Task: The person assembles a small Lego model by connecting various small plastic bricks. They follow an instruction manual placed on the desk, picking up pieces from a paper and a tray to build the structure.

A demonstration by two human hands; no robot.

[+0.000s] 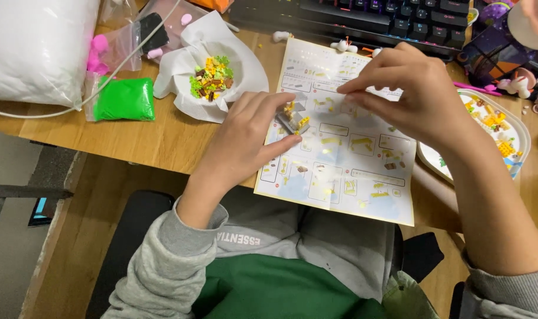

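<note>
Wooden desk (156, 139), lit from above, crowded along its far edge. Beyond both hands: black keyboard (363, 15) with coloured key lights. Far to the left of the grip: large white plastic bag (35, 47), white cable (103, 82) across it. Directly under both hands: printed instruction sheet (340, 159), folded creases visible, near edge overhanging the desk toward the lap. Left of the gripping hand, well apart: green bag (125, 99), with pink pieces in clear bags (112, 47) behind it. Just beyond and left of the grip: white paper wrap (245, 71) spread open, holding a heap of small green, yellow and brown bricks (211, 77). Right of the hands: white tray (517, 127) with yellow and orange pieces.

Left hand (245, 139) resting on the sheet's left margin, fingers curled closed on a small grey-and-yellow brick assembly (293, 117), held at the fingertips just above the paper. Right hand (408, 94) raised over the upper sheet, close beside the assembly without touching it, thumb and forefinger pinched together; whether a piece sits between them cannot be told.
</note>
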